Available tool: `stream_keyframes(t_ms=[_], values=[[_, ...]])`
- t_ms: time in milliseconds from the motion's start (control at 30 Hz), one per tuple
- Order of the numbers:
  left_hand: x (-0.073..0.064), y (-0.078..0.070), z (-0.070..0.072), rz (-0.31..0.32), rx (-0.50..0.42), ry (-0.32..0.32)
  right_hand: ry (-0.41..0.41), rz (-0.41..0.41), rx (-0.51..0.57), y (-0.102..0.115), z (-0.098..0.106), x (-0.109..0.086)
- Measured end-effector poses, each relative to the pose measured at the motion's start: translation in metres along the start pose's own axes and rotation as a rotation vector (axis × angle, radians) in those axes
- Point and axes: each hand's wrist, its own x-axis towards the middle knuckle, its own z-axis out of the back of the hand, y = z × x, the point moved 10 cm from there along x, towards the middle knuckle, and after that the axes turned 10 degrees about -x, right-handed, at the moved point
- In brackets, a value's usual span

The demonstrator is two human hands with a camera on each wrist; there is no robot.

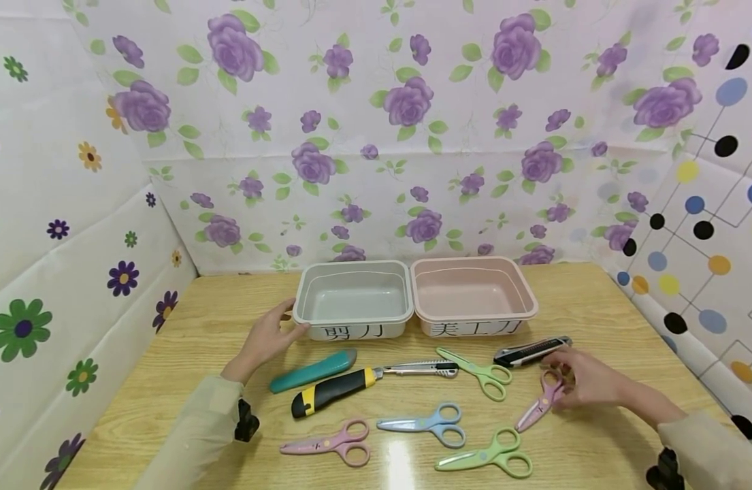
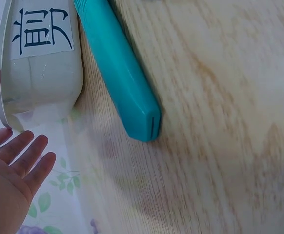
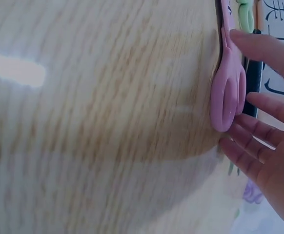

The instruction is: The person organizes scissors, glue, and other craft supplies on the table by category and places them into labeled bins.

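Note:
My left hand (image 1: 268,337) is at the near left corner of the grey bin (image 1: 360,330), thumb at the front rim and fingers along the side. In the left wrist view those fingers are spread and loosely straight. A teal utility knife (image 2: 120,73) lies close by. My right hand (image 1: 586,381) is beside the handles of pink scissors (image 1: 540,405) on the table. In the right wrist view its thumb tip overlaps the scissors (image 3: 228,92), while the other fingers extend loosely behind the finger loops. Just beyond lies a black utility knife (image 1: 531,350).
A pink bin (image 1: 473,316) adjoins the grey one; both carry front labels. On the wooden table lie a black-and-yellow utility knife (image 1: 335,393), green scissors (image 1: 473,367), blue scissors (image 1: 418,424), more pink scissors (image 1: 323,444) and more green scissors (image 1: 482,457). Flowered cloth (image 1: 351,136) hangs behind.

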Motion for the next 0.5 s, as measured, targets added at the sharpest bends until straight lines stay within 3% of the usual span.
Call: stream_keyframes(t_ms=[267,500], values=[[0.002,0.002,-0.002,0.01,0.019,0.002,0.019,0.024,0.031,0.001,-0.007,-0.001],[0.001,0.004,-0.003,0.016,0.032,0.009,-0.013,0.135,0.025,0.014,-0.003,0.002]])
